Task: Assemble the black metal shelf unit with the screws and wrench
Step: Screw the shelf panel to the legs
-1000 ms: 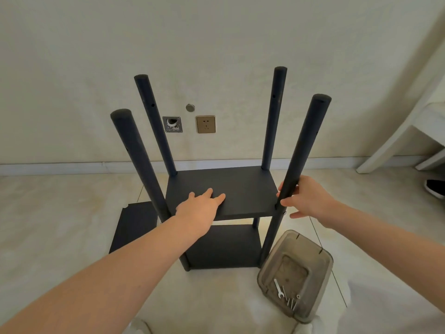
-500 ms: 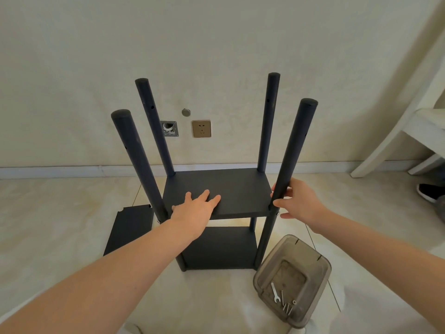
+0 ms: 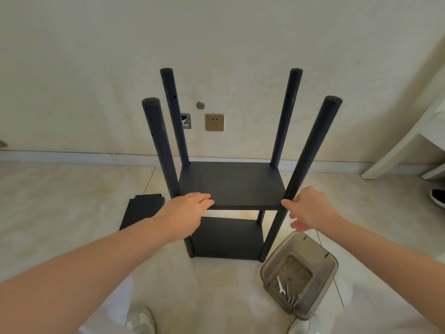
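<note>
**Two shelves on, a third panel waiting**

Nearest, at the lower right of the frame, a smoky plastic bin sits on the floor with the wrench and a few screws lying loose in it, untouched by either hand.

Above it, the right hand hangs with fingers spread and relaxed; one fingertip meets the front-right post at the shelf corner, gripping nothing. At centre left the left hand lies with fingers together on the front edge of the middle shelf; I cannot tell whether the thumb curls beneath.

The shelf unit stands upright in the middle of the frame, bottom and middle shelves seated between four posts. Just left of it a loose black panel lies flat on the floor. The post tops beyond rise bare, with open screw holes showing.

By my reading the job is about two-thirds done: the last panel needs fitting near the post tops and screwing tight with the wrench.
</note>
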A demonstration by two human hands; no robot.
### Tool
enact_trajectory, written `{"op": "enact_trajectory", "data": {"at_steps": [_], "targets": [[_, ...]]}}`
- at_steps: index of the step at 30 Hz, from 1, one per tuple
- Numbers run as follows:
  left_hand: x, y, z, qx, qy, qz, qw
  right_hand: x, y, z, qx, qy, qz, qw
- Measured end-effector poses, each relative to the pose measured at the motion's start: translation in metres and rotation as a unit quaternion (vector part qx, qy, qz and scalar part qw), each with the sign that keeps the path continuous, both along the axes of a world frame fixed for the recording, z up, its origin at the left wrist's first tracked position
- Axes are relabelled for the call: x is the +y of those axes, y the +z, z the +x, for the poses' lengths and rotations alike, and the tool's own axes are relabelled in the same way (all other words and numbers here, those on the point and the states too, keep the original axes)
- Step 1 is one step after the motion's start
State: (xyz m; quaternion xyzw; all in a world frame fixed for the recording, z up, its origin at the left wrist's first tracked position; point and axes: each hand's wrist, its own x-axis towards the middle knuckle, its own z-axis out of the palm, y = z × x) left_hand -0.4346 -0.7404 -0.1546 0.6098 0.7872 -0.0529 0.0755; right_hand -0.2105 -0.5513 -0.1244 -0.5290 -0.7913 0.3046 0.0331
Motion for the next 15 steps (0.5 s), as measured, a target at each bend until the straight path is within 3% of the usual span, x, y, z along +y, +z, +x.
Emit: {"op": "enact_trajectory", "data": {"at_steps": [5,10,15], "targets": [[-0.055,0.001,-0.019,-0.066,-0.009,0.032,0.997,-0.043,-0.023,-0.026,-0.074,0.153,0.024,0.985],[-0.107,-0.014,-0.063,-0.098,0.043,-0.124,0.987,-0.088,-0.062,-0.077,-0.101,0.269,-0.021,0.958],[-0.149,-0.037,-0.116,-0.121,0.136,-0.148,0.972,-0.131,-0.105,-0.143,-0.123,0.322,-0.053,0.937]]}}
